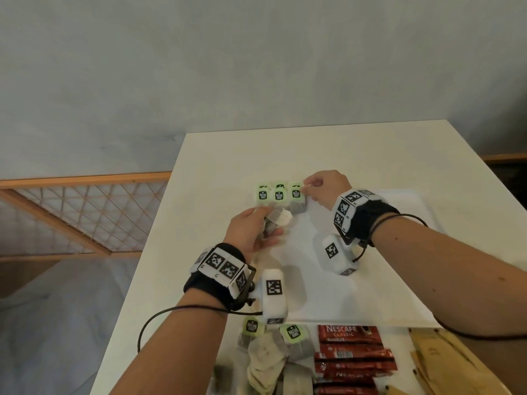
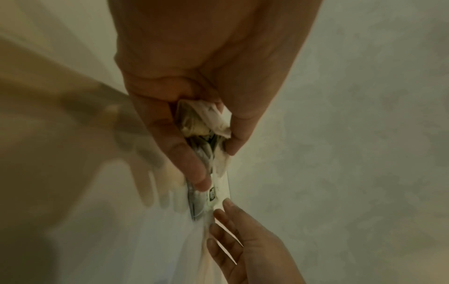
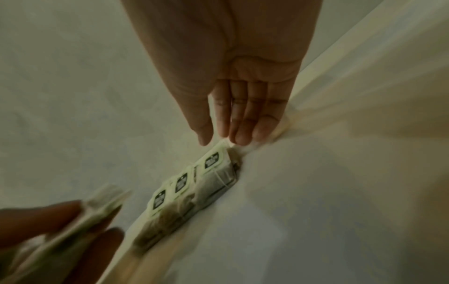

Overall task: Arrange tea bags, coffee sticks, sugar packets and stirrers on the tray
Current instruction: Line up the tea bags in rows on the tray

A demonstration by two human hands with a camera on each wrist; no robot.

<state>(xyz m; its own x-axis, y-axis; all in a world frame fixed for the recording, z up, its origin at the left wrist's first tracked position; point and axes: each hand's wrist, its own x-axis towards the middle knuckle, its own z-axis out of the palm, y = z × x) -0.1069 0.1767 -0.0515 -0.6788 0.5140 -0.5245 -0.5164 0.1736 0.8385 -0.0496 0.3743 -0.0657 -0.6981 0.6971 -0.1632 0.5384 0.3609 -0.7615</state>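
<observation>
Smooth matt white counter (image 1: 216,155); thin porous paper tea bags (image 1: 279,199) with matt green card tags; glossy red foil coffee sticks (image 1: 352,357); matt brown paper sugar packets (image 1: 445,363); flat white tray (image 1: 370,292).

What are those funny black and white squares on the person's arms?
Each bare arm wears a black wristband ringed with white tiles printed with blocky black square codes. A white box with the same kind of code hangs under each wrist, and a thin black cable loops away from each band.
</observation>
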